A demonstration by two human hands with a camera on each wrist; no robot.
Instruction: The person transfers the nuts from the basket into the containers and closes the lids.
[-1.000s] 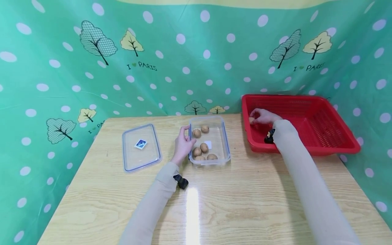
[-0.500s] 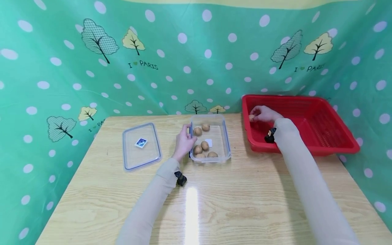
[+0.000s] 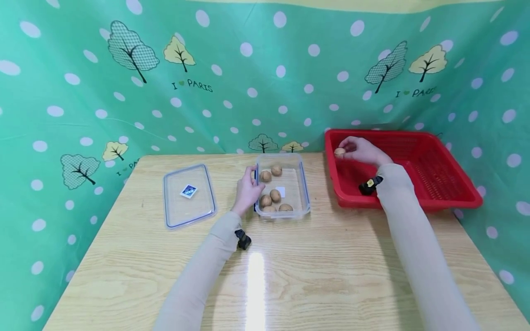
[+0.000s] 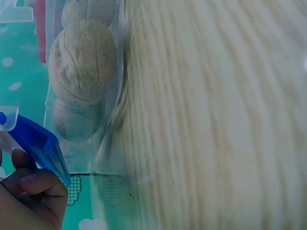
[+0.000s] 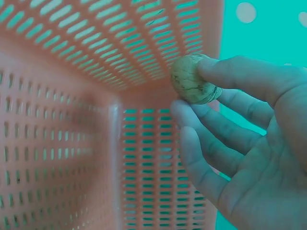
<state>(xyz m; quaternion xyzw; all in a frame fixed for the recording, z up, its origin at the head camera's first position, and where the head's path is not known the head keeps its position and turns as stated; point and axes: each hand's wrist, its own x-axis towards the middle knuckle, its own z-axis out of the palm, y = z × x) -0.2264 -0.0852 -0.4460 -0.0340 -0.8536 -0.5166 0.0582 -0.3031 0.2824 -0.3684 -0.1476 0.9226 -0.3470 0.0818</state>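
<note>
My right hand [image 3: 363,150] pinches a walnut [image 3: 339,152] between thumb and fingers, above the left end of a red slotted basket [image 3: 397,202]. In the right wrist view this walnut [image 5: 189,79] is light brown and wrinkled, and the other fingers are spread below it. My left hand [image 3: 247,189] holds the left side of a clear plastic container [image 3: 306,184], thumb over its rim. Several walnuts [image 3: 275,196] lie inside, along the left and near sides. The left wrist view shows the container's blue latch flap [image 4: 41,143] by my fingers.
A clear lid [image 3: 169,211] with a blue seal and a blue-and-white label lies flat to the left of the container. Behind the wooden table [image 3: 323,276] hangs a green dotted curtain [image 3: 232,55]. The basket stands at the table's back right.
My right hand has risen from inside the basket's left end with the walnut between its fingers. My left hand stays on the container.
</note>
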